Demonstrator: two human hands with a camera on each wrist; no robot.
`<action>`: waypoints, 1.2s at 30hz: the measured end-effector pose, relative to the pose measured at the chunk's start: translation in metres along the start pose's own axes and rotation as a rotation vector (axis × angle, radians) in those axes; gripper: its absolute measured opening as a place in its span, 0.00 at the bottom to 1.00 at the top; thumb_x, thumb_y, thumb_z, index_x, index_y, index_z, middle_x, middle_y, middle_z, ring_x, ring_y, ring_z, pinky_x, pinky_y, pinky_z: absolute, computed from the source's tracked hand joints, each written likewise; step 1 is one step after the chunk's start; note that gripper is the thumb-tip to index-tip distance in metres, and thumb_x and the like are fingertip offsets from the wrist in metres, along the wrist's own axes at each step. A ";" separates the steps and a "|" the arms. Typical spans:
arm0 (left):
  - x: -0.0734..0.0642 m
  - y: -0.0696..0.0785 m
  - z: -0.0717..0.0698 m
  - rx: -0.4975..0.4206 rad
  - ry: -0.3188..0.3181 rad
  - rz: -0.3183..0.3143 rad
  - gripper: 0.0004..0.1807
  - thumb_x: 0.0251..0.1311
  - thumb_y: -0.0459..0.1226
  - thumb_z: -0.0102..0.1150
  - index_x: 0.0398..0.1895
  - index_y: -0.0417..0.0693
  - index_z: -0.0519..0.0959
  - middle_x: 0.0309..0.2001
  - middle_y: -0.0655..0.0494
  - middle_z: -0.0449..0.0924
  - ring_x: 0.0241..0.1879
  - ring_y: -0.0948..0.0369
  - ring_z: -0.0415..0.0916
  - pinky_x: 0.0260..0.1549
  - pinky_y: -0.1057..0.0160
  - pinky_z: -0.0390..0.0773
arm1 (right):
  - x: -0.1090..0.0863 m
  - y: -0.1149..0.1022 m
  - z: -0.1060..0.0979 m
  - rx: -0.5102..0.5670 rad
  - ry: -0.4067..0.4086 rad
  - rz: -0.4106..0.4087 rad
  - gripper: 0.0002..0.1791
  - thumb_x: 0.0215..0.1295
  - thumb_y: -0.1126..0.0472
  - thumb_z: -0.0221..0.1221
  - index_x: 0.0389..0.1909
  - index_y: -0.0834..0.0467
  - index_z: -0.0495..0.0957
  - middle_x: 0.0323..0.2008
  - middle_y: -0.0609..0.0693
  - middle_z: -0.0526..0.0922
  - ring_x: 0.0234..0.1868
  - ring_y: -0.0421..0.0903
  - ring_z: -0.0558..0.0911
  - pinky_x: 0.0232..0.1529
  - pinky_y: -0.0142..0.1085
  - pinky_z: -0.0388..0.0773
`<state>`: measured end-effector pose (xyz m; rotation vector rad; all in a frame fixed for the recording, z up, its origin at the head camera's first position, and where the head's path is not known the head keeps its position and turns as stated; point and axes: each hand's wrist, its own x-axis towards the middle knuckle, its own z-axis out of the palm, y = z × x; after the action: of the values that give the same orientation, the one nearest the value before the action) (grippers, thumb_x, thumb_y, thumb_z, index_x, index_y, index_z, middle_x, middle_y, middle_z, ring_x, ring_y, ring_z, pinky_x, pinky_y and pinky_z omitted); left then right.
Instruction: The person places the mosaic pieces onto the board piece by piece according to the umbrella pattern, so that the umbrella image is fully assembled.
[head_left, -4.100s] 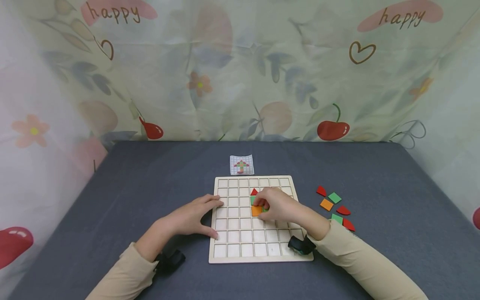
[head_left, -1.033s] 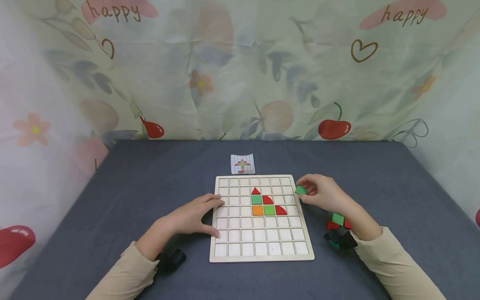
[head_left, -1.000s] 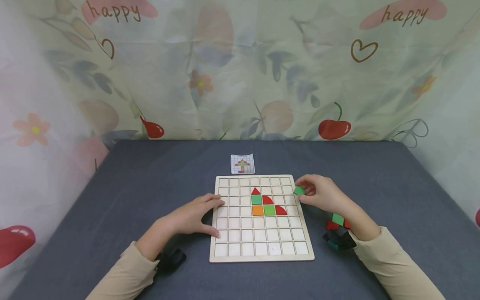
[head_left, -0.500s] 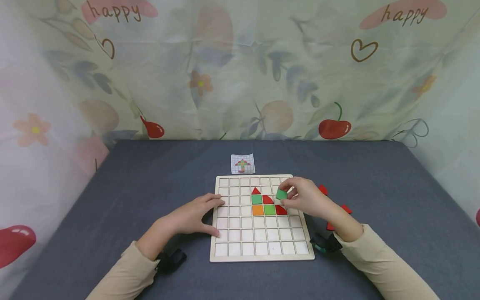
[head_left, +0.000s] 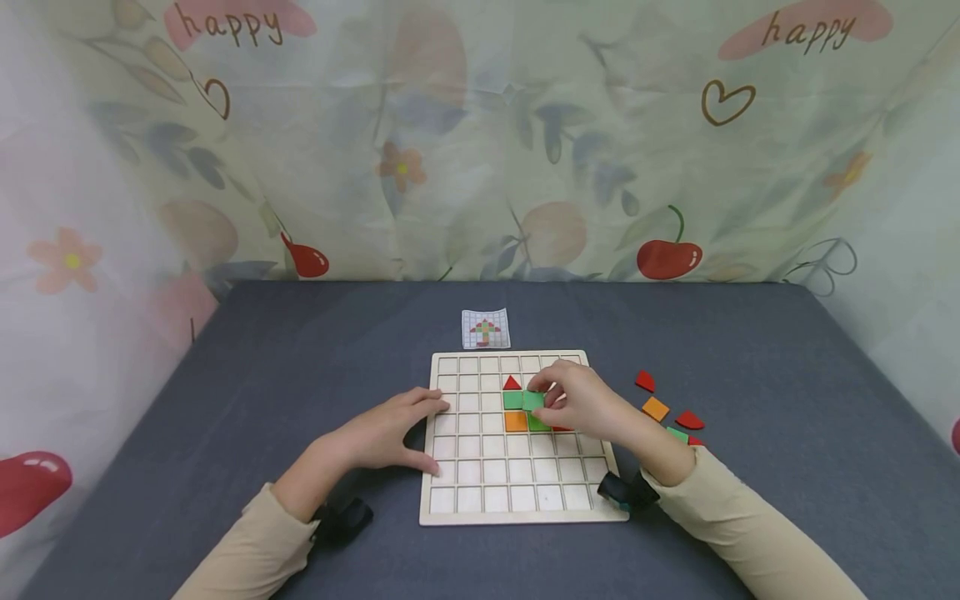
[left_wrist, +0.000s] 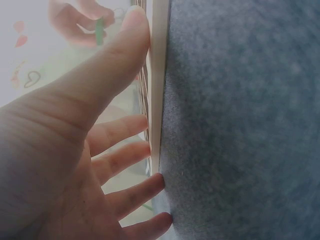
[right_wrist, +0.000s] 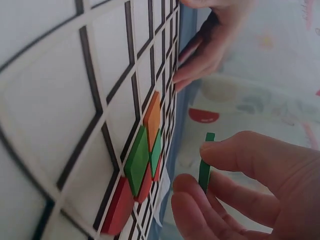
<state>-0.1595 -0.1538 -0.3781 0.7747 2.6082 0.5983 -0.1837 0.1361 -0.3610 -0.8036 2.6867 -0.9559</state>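
Observation:
My right hand (head_left: 581, 404) pinches a green square tile (head_left: 533, 402) between thumb and fingers over the wooden grid board (head_left: 480, 521). In the right wrist view the held tile (right_wrist: 205, 167) is on edge, apart from the board. On the board lie a red triangle tile (head_left: 512, 383), a green square tile (head_left: 513, 400), an orange square tile (head_left: 516, 422) and another green one (head_left: 538, 423); red quarter-round tiles are partly hidden by the hand. My left hand (head_left: 382, 435) rests at the board's left edge, thumb and fingers spread, as the left wrist view also shows.
A small pattern card (head_left: 485, 329) lies behind the board. Right of it are loose tiles: red quarter-rounds (head_left: 689, 420), an orange square (head_left: 656, 408) and a green one (head_left: 677, 435), partly covered by the right sleeve (head_left: 720, 492). A dark cloth (head_left: 300, 333) covers the table.
A red quarter-round came into view on the board after the earliest frame. My right hand has carried the green square tile leftward from beside the board to over its middle. My left hand stays put.

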 end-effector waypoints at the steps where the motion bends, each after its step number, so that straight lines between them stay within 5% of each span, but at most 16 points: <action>1: 0.000 0.000 0.000 0.000 0.000 0.000 0.46 0.45 0.55 0.68 0.67 0.45 0.63 0.69 0.46 0.58 0.67 0.49 0.59 0.63 0.47 0.62 | 0.000 -0.001 0.001 0.001 -0.004 -0.003 0.13 0.54 0.66 0.64 0.42 0.63 0.79 0.39 0.55 0.79 0.34 0.41 0.79 0.35 0.28 0.78; 18: 0.001 -0.002 0.001 0.004 0.003 0.012 0.46 0.46 0.55 0.67 0.66 0.44 0.63 0.69 0.45 0.58 0.67 0.48 0.58 0.62 0.47 0.62 | 0.015 -0.016 0.018 -0.103 -0.057 -0.093 0.13 0.52 0.61 0.67 0.39 0.60 0.82 0.31 0.49 0.80 0.28 0.39 0.73 0.31 0.25 0.69; 36: 0.001 -0.004 0.002 0.000 0.007 0.013 0.46 0.46 0.56 0.67 0.67 0.46 0.63 0.69 0.46 0.58 0.67 0.48 0.58 0.62 0.46 0.63 | 0.028 -0.022 0.031 -0.116 -0.097 -0.052 0.11 0.50 0.60 0.69 0.35 0.58 0.82 0.31 0.47 0.82 0.29 0.39 0.75 0.33 0.27 0.71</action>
<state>-0.1614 -0.1554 -0.3821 0.7912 2.6117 0.6064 -0.1879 0.0903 -0.3710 -0.9220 2.6689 -0.7562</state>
